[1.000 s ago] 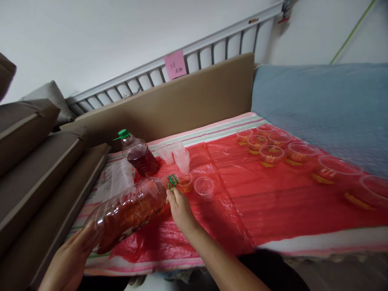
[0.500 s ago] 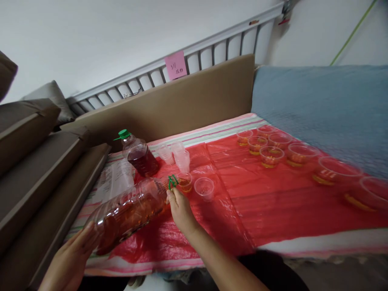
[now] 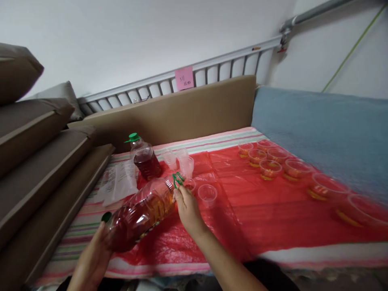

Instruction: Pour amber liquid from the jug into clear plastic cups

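A large clear plastic bottle (image 3: 145,212) of amber liquid lies tilted across my front, base low at the left, neck at the right. My right hand (image 3: 188,207) grips it near the neck by the green handle (image 3: 178,180). At the base, my left hand (image 3: 96,250) supports the bottle, some of its fingers hidden. The bottle's mouth is over or beside a clear plastic cup (image 3: 190,184), which is partly hidden; whether liquid is flowing I cannot tell. Just right of this cup stands another clear cup (image 3: 207,195), with no coloured liquid visible.
Several cups (image 3: 269,169) with amber liquid stand at the right on red plastic sheeting (image 3: 242,214). Behind the bottle are stacked cups (image 3: 183,159), a green-capped jug (image 3: 147,163) of dark liquid and clear plastic packaging (image 3: 121,184). A dark green cap (image 3: 106,217) lies left.
The camera view has shifted, so the scene sits lower in the picture. The tilted bottle's base is farther right in view, and the dark green cap now shows beside it. Both hands keep their hold.
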`<action>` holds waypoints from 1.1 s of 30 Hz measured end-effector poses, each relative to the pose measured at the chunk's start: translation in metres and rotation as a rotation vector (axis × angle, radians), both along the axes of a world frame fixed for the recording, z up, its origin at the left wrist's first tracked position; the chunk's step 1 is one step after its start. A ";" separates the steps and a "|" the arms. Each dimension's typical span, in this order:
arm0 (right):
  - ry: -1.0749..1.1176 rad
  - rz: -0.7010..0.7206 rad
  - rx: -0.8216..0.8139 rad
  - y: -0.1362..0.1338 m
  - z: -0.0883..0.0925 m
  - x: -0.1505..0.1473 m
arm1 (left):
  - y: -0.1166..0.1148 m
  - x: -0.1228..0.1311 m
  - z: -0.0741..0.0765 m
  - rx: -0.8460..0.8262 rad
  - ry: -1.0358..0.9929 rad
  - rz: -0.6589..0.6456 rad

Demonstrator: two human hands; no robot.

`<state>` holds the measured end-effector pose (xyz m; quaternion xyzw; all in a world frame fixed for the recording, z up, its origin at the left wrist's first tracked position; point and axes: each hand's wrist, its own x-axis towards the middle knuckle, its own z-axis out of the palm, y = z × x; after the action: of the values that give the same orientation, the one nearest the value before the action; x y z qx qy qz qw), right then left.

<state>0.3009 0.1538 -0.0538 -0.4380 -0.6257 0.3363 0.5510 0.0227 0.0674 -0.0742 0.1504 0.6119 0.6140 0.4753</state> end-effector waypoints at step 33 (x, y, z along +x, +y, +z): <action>-0.498 -0.027 -0.015 -0.041 0.019 -0.046 | -0.007 0.013 0.045 0.453 1.098 -0.207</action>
<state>0.2554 0.1132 -0.0350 -0.5196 -0.7339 0.2151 0.3811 0.0355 0.0604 -0.0294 0.6018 0.6041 0.5121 0.1033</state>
